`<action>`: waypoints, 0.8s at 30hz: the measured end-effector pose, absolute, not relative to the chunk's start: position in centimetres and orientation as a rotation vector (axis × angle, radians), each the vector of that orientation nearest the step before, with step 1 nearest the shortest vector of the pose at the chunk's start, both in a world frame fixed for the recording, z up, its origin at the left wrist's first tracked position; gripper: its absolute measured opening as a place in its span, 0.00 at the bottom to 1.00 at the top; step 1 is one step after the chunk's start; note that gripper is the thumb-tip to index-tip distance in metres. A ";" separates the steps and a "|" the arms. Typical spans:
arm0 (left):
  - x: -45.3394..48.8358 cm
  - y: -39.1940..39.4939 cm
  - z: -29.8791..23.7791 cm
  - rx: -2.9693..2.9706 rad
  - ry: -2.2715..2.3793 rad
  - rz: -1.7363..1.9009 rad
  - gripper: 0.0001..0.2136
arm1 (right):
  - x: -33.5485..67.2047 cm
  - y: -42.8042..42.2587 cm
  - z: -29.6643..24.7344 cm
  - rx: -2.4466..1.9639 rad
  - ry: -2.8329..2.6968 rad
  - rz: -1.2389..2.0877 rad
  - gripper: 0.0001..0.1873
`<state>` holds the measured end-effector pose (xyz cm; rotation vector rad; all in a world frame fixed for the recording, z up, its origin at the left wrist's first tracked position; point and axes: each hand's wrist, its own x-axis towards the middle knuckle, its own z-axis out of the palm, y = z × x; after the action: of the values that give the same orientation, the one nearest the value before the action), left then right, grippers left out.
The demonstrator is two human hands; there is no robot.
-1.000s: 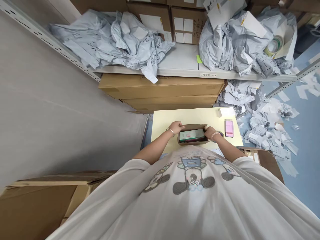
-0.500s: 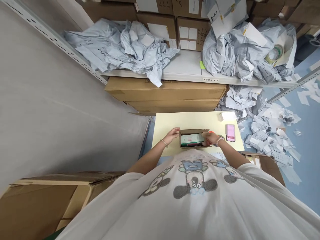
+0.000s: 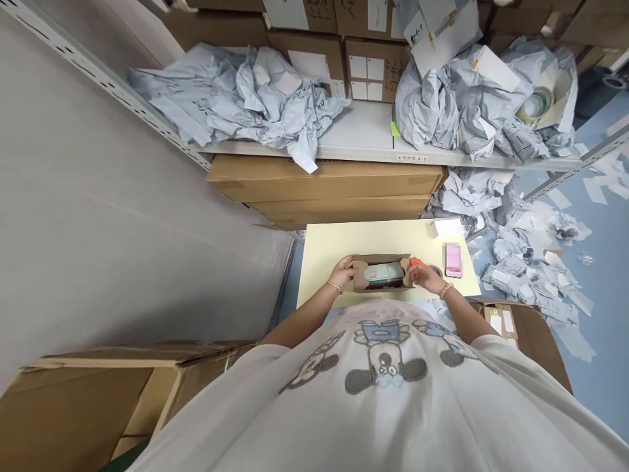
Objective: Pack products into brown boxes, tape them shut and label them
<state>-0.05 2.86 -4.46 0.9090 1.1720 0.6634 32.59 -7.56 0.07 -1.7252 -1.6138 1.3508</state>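
Both end flaps now lean inward over the opening, the left flap (image 3: 360,275) having joined the right flap (image 3: 407,272), and the left hand (image 3: 343,271) has come in against that end while the right hand (image 3: 426,276) has drawn outward. On the yellow surface (image 3: 328,239), the cardboard box (image 3: 381,258) sits squarely between the two hands, open on top, its long axis running left to right across the body; neither hand is clearly nearer, since each is at one short end. Inside lies a green-and-white box (image 3: 384,272), its long axis along the carton's, its ends pointing toward the two flaps (the right one tipped very slightly away from the body). The left hand is half curled, fingertips at the carton's left end; whether it grips, I cannot tell. The right hand is loosely bent at the other end, its fingertips by a small orange thing (image 3: 417,261), and I cannot tell whether it holds that.
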 end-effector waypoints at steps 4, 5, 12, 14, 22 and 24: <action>-0.5 2.9 -3.6 0.898 1.217 0.663 0.36 | 33.3 -10.5 -0.3 -1.664 -1.705 1.278 0.37; -0.5 2.7 -3.5 0.894 1.254 0.674 0.35 | 33.0 -10.9 -0.5 -1.666 -1.706 1.251 0.39; -1.6 -0.8 -4.0 1.194 1.179 0.600 0.19 | 30.8 -10.3 -3.1 -1.687 -1.424 1.177 0.29; -2.0 -1.6 -4.3 1.334 1.135 0.559 0.19 | 30.6 -10.3 -3.9 -1.679 -1.354 1.169 0.28; -2.1 -2.3 -4.9 1.483 1.120 0.540 0.19 | 31.3 -10.7 -5.2 -1.660 -1.505 1.029 0.28; -2.3 -2.3 -5.2 1.514 1.106 0.544 0.19 | 31.3 -10.7 -5.8 -1.671 -1.519 0.942 0.27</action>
<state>-2.30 -2.29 -5.20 1.5143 1.1059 0.5437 31.31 -10.68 -5.81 -1.6712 -1.5190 0.9423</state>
